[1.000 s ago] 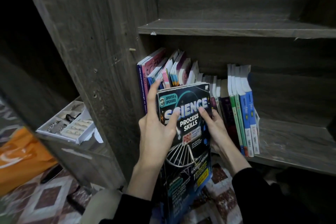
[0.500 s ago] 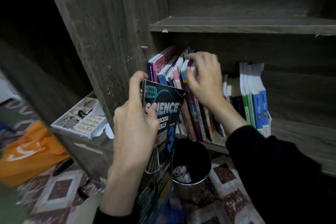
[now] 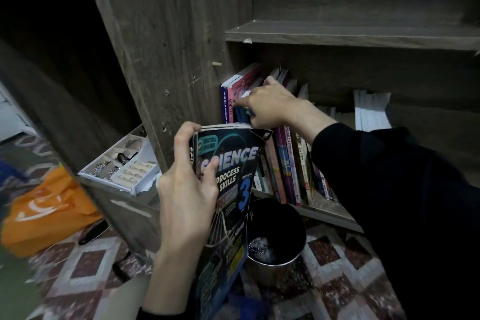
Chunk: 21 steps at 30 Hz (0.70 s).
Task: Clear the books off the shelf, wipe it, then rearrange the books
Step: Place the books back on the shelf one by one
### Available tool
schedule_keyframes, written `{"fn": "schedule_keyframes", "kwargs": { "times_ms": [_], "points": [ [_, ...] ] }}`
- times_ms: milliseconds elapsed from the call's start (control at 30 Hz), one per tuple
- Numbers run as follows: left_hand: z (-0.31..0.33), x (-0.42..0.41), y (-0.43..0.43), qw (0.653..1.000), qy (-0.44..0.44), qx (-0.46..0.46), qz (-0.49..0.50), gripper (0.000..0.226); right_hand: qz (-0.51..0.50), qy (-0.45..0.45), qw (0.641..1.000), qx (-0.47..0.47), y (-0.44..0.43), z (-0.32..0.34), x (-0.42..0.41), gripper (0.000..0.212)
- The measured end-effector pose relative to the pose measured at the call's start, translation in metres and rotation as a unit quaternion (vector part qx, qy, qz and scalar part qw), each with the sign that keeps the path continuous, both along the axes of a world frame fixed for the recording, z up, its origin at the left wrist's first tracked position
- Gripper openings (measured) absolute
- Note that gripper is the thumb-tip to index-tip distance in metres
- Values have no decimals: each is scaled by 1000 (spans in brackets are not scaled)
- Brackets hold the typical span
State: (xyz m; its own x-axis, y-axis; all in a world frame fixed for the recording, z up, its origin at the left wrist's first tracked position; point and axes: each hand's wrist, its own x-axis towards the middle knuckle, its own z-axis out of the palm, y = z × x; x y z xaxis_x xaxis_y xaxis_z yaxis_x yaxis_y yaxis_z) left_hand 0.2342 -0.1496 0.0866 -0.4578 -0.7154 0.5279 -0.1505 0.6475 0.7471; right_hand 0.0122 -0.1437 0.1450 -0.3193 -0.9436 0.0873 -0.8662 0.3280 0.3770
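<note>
**A:** What is around you?

**B:** A steel bin (image 3: pixel 275 265) stands on the patterned floor (image 3: pixel 337 254), at 5 o'clock from your left hand (image 3: pixel 187 189). It sits just below the front edge of the lower shelf (image 3: pixel 332 212). It is dark inside, with something shiny at the bottom. At 9 o'clock from that hand is a white tray (image 3: pixel 122 171) with little boxes in it. At 8 o'clock an orange bag (image 3: pixel 46 210) lies on the floor.

**A:** What gets in the way?

**B:** The Science book (image 3: pixel 228 189) you hold up hides the bottoms of the books on the left. Your black sleeve (image 3: pixel 389 176) hides the right part of the row.

**A:** What are your hands doing?

**B:** Your left hand wraps round the Science book's left edge, with the thumb on the cover. The book stands upright in front of the shelf. Your right hand (image 3: pixel 270 106) is at 1 o'clock from it. Its fingers bend over the tops of the row of books (image 3: pixel 285 163), near the left end. That row stands leaning on the lower shelf.

**A:** What changed?

**B:** A second ago both your hands held the Science book. Half a second ago your right hand was on the book tops nearer the middle. Now it has slid toward 9 o'clock. Your left hand still holds the Science book.
</note>
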Motion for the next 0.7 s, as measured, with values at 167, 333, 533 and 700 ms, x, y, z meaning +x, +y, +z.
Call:
{"fn": "schedule_keyframes", "kwargs": {
  "times_ms": [167,333,533,700],
  "points": [
    [8,8,-7,1000,5,-7,3,54,-9,-18,999,-34,0,-1,-1,57],
    [16,19,-12,999,12,-42,11,55,-11,-31,998,-62,1,-5,-1,56],
    [21,16,-9,999,32,-43,11,55,-16,-29,995,-89,4,-7,0,53],
    [20,8,-2,999,39,-12,10,53,-22,-29,995,-94,7,-7,-4,49]
  ]
}}
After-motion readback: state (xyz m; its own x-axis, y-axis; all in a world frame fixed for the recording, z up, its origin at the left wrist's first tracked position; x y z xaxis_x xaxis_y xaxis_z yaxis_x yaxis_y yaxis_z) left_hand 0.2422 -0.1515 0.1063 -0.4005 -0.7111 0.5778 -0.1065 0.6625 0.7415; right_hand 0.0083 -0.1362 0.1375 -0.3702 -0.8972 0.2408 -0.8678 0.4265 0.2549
